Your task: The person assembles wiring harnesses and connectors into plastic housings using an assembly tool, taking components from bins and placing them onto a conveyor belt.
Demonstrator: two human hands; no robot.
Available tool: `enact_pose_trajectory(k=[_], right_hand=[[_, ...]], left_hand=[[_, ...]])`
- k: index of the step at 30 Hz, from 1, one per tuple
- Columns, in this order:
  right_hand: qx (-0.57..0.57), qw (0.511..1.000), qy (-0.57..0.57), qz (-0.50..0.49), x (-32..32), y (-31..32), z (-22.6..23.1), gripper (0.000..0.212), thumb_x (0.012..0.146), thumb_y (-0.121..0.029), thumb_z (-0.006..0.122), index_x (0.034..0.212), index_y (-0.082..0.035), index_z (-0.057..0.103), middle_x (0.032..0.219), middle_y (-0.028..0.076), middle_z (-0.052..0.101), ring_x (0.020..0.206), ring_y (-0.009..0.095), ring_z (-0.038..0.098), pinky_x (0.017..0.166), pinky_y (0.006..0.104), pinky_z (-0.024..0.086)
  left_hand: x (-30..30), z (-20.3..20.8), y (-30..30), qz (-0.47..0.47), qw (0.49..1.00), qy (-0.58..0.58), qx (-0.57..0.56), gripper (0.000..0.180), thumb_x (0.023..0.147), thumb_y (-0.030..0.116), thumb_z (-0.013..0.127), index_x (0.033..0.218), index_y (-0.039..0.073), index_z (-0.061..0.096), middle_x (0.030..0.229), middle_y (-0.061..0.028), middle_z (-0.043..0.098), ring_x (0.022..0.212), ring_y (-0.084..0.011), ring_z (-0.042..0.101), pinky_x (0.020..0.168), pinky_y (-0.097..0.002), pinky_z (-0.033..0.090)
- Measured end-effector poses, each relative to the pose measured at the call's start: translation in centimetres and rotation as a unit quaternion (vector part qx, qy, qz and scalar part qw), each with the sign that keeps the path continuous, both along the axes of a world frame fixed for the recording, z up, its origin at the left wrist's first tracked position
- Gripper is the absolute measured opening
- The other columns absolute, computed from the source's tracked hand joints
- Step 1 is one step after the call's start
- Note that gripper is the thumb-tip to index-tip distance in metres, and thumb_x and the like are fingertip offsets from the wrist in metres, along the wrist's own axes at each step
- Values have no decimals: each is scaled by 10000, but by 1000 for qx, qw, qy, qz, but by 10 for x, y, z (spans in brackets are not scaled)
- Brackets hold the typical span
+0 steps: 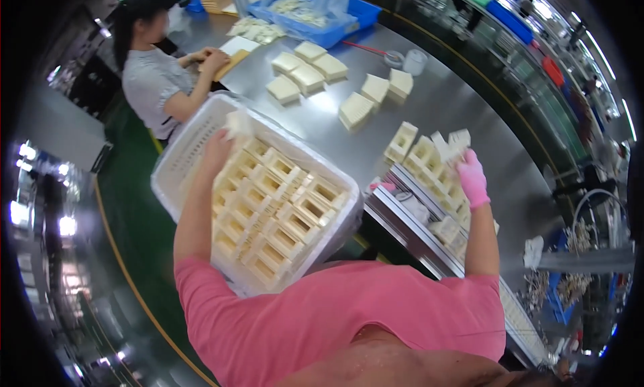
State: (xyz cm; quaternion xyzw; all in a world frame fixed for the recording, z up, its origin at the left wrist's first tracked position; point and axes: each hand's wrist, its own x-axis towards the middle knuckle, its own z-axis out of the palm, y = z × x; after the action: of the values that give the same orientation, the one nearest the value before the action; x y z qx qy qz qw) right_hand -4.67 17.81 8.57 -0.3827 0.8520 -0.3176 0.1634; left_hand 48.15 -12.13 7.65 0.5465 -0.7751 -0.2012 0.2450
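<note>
My bare left hand [218, 147] reaches over the far left part of a white plastic bin [196, 115]. Its fingers are closed on a blurred cream plastic piece [239, 123]. Rows of cream rectangular frames [258, 198] with open slots fill much of the bin. On the right, my right hand [473, 179], in a pink glove, grips a cream block [459, 140] at the far end of a group of similar cream pieces [429, 160]. These pieces lie on the metal table beside a rail-edged channel [396, 224].
Several cream stacked blocks [306, 78] stand on the steel table [268, 115]. Behind them is a blue tray [362, 14] lined with plastic film. A co-worker [151, 78] handles something at the table's left edge. A red-handled tool [365, 49] lies near a clear round container [415, 62].
</note>
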Motion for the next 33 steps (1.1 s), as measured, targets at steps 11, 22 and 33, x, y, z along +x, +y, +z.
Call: enact_pose_trajectory(k=[11,22,33], right_hand=[[35,975,207,78,4,46,-34,380,739,-110,556,1115,-63,523,1034,202,587,969,376,555,835,435,455],[75,989,94,89,-1,78,-14,444,784,-232,559,1209,-107,532,1102,199,591,1009,359,568,877,405,453],[-19,975,191,107,11,78,-11,409,791,-152,540,1186,-54,506,986,213,602,913,367,577,801,437,462]], left_hand=[[-347,12,122,-415,908,-8,-54,284,753,178,622,1034,138,603,1035,-117,556,1046,-317,506,838,-447,424],[-413,-21,178,-474,849,-224,-58,354,750,222,630,1096,162,586,1149,-118,502,1159,-294,427,899,-519,367],[-415,-21,165,-503,838,-203,-54,703,718,473,660,1277,105,447,1251,-166,469,1203,-333,416,995,-541,291]])
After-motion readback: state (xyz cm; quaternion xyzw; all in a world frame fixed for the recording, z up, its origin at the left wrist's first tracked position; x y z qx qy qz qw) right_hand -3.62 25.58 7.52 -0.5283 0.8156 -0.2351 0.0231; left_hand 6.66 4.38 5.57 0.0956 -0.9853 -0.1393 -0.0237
